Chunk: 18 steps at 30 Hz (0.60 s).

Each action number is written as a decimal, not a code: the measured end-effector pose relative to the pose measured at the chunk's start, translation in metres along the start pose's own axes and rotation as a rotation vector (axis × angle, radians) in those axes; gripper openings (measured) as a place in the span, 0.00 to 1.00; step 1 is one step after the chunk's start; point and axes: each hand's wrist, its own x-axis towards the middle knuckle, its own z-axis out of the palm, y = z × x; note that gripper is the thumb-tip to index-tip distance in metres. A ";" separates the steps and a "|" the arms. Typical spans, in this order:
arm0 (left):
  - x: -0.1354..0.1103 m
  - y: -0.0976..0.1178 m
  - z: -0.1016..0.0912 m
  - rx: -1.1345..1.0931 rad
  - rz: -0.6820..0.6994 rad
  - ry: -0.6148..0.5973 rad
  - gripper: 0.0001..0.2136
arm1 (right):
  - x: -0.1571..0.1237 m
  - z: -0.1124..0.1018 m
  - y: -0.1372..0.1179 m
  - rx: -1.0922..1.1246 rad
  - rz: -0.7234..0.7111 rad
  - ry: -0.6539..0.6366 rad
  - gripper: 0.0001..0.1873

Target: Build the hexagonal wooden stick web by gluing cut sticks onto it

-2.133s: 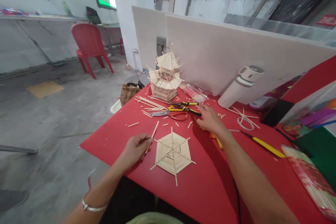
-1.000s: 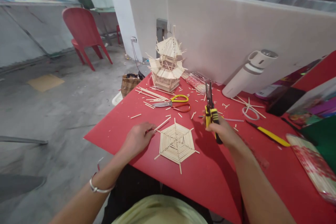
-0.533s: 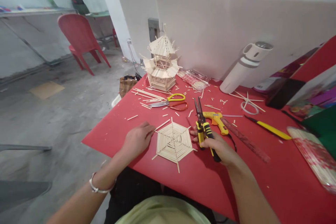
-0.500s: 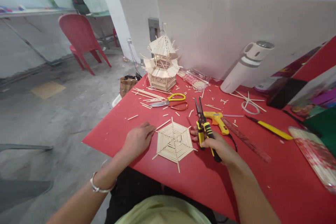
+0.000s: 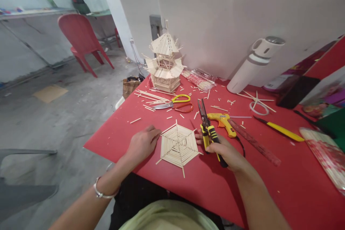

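A flat hexagonal web of thin wooden sticks [image 5: 179, 145] lies on the red tabletop between my hands, with short stick ends jutting from its corners. My left hand [image 5: 145, 143] rests on the table at the web's left corner. Its fingers are closed at the near end of a wooden stick [image 5: 169, 128], which lies along the upper-left edge; the fingertips partly hide the grip. In my right hand [image 5: 222, 150] are yellow-and-black snips [image 5: 208, 133], blades pointing up and slightly apart. Some right fingers reach behind the handles, close to the web's right side.
Behind stands a stick pagoda model [image 5: 165, 64]. Scissors [image 5: 172, 103], loose sticks [image 5: 151, 96] and cut bits lie before it. To the right are a glue gun [image 5: 223, 121], a yellow cutter knife [image 5: 283, 131], a white bottle [image 5: 253, 64], a star of sticks [image 5: 256, 100] and bagged sticks [image 5: 323, 156].
My left hand has shifted the stick slightly right and down, so it now sits against the web's upper-left edge. My right hand stays nearly still with the snips. The view tilts a little.
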 end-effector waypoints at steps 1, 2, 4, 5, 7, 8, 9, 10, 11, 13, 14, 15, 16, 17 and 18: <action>0.000 0.000 0.000 -0.001 -0.001 0.000 0.15 | 0.000 0.001 0.000 -0.001 -0.008 -0.007 0.30; 0.000 0.000 0.000 -0.003 -0.001 0.000 0.16 | 0.000 0.002 0.000 -0.006 -0.013 -0.010 0.30; -0.001 -0.001 0.000 -0.003 0.001 -0.002 0.16 | 0.000 0.003 -0.001 -0.019 -0.010 -0.005 0.31; -0.001 -0.001 0.000 -0.003 0.002 -0.003 0.16 | -0.001 0.004 -0.002 -0.023 -0.005 0.003 0.31; -0.001 -0.001 0.000 -0.007 0.002 -0.002 0.16 | -0.001 0.005 -0.003 -0.023 0.002 0.014 0.32; -0.001 -0.001 0.000 -0.014 0.003 0.000 0.16 | -0.001 0.005 -0.004 -0.021 0.003 0.019 0.32; -0.001 -0.001 0.001 -0.025 0.005 0.003 0.16 | -0.001 0.005 -0.004 -0.019 0.001 0.021 0.31; -0.001 -0.001 0.001 -0.038 0.005 0.007 0.16 | -0.002 0.005 -0.004 -0.019 -0.001 0.018 0.31; -0.001 -0.001 0.002 -0.051 0.006 0.010 0.16 | -0.002 0.005 -0.004 -0.021 -0.004 0.016 0.31; -0.002 -0.001 0.003 -0.070 0.006 0.016 0.16 | -0.002 0.005 -0.003 -0.026 -0.004 0.014 0.31; -0.002 -0.001 0.003 -0.075 0.006 0.016 0.16 | -0.002 0.005 -0.003 -0.028 -0.003 0.013 0.30; -0.002 -0.002 0.003 -0.079 0.007 0.014 0.16 | -0.002 0.005 -0.003 -0.029 -0.003 0.011 0.30; -0.002 -0.002 0.003 -0.083 0.009 0.012 0.16 | -0.002 0.005 -0.003 -0.028 -0.004 0.011 0.30; -0.002 -0.002 0.002 -0.086 0.011 0.009 0.16 | -0.002 0.005 -0.003 -0.028 -0.006 0.011 0.30; -0.002 -0.002 0.002 -0.089 0.015 0.008 0.15 | -0.002 0.005 -0.003 -0.029 -0.008 0.009 0.30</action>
